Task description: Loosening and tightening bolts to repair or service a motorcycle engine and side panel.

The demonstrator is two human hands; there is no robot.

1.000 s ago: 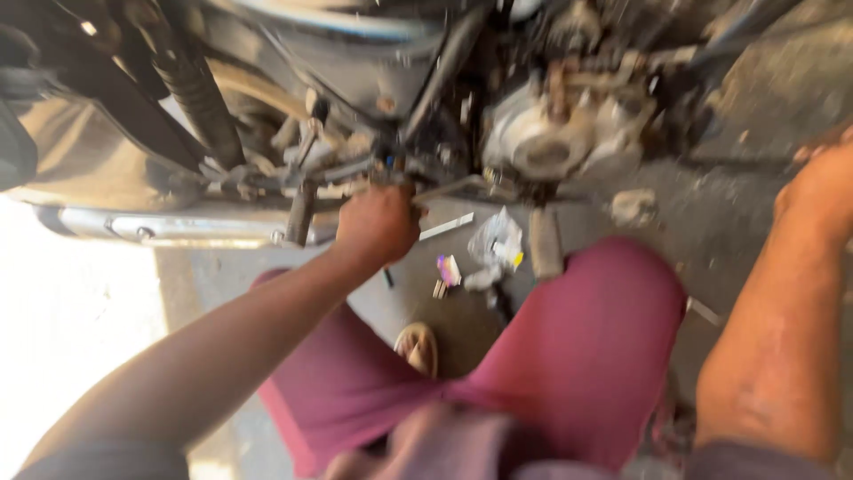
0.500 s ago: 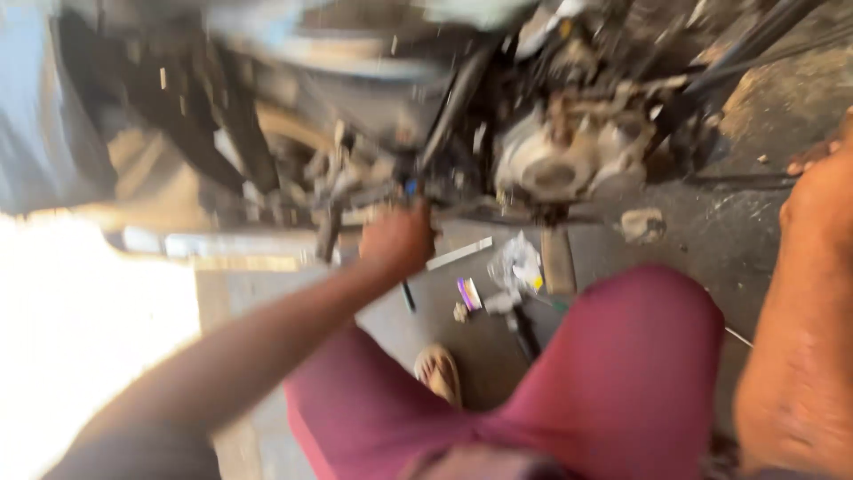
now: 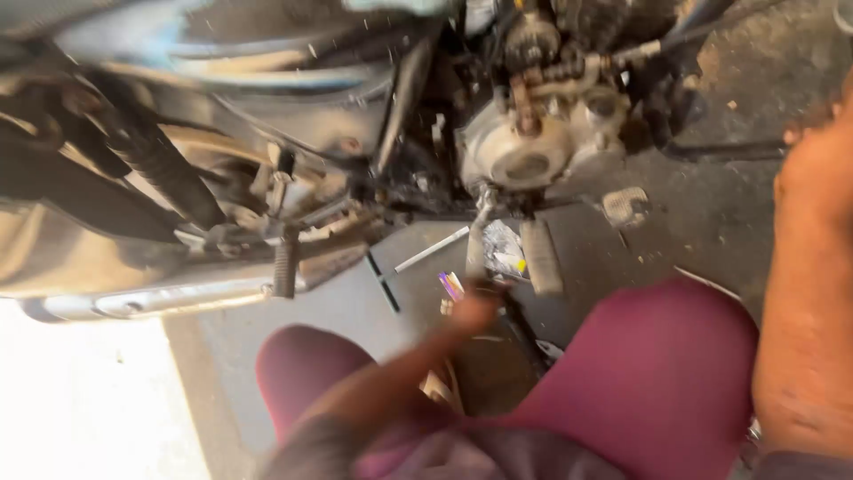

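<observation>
Lying along the lower left, an exhaust pipe (image 3: 160, 298), chrome and catching glare beside a sunlit patch of floor (image 3: 80, 400). Hanging just above its right end, a ribbed black footrest (image 3: 285, 267), with a dark spring strut (image 3: 164, 173) slanting up to the left of it. Resting on the grey ground further right, a thin black tool (image 3: 384, 283) and a pale rod (image 3: 432, 249), well clear of any hand. Reaching down at centre, left hand (image 3: 474, 311), blurred, so no telling whether open or closed or holding anything; hovering just beside some small coloured bits (image 3: 450, 286) and a crumpled wrapper (image 3: 505, 253) on the ground, under the footpeg (image 3: 542, 258). Looming above, the motorcycle engine (image 3: 524, 147), round silver cover facing out, its frame tubes and levers crowding the space over the hand. Filling the lower middle, bent knees in maroon trousers (image 3: 657, 373), blocking the ground beneath. Lying right of the footpeg, a small grey scrap (image 3: 625, 206). Rising along the right edge, right hand (image 3: 813, 178), fingers cut off by the frame, grip not readable. Compared with half a second ago: left hand no longer up at the frame by the footrest, now lowered toward the litter on the ground.
</observation>
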